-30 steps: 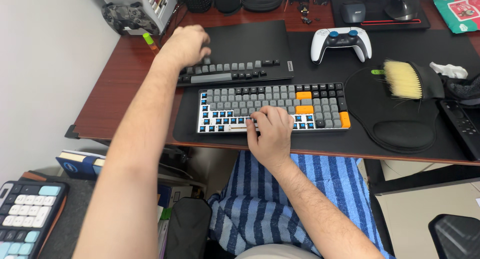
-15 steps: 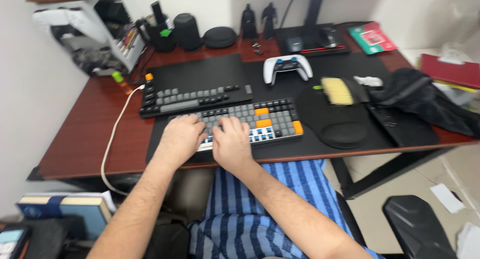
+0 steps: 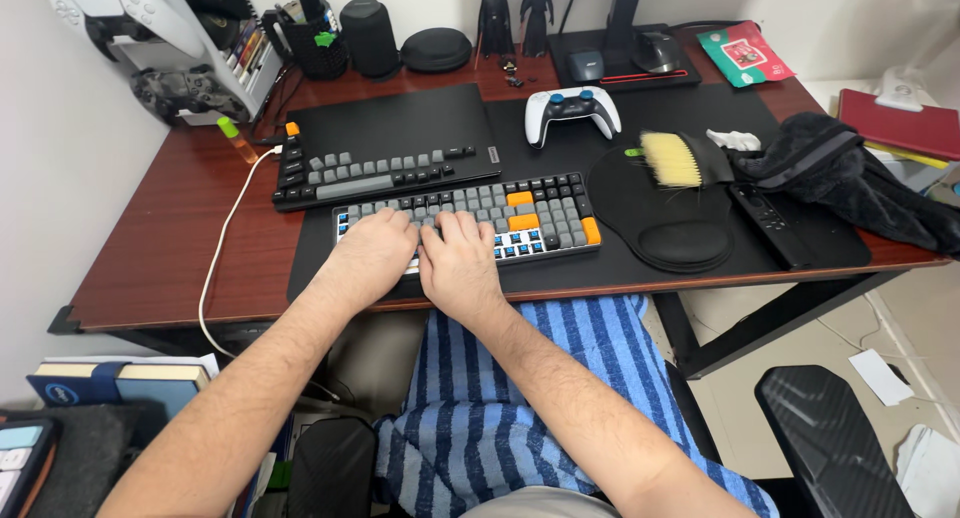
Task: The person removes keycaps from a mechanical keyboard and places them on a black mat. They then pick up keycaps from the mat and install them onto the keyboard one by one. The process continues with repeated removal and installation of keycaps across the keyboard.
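A mechanical keyboard (image 3: pixel 530 213) with grey, black and orange keycaps lies on a black desk mat (image 3: pixel 600 268) near the desk's front edge. Both hands rest side by side on its lower left part. My left hand (image 3: pixel 372 250) lies palm down with its fingers curled over the keys. My right hand (image 3: pixel 458 258) presses flat on the keys right beside it. Neither hand holds anything. Behind this keyboard sits a second board (image 3: pixel 380 170) with loose grey keycaps on a closed black laptop (image 3: pixel 400 123).
A white game controller (image 3: pixel 572 110), a yellow-bristled brush (image 3: pixel 672 158), a round black mouse pad with wrist rest (image 3: pixel 680 233), a remote (image 3: pixel 768 218) and a dark cloth (image 3: pixel 850 178) lie to the right. A white cable (image 3: pixel 225 238) runs off the desk's left. Chair armrest (image 3: pixel 830 428) at lower right.
My left hand came back from the far board to the near keyboard, beside my right hand. The camera pulled back and shows more of the desk.
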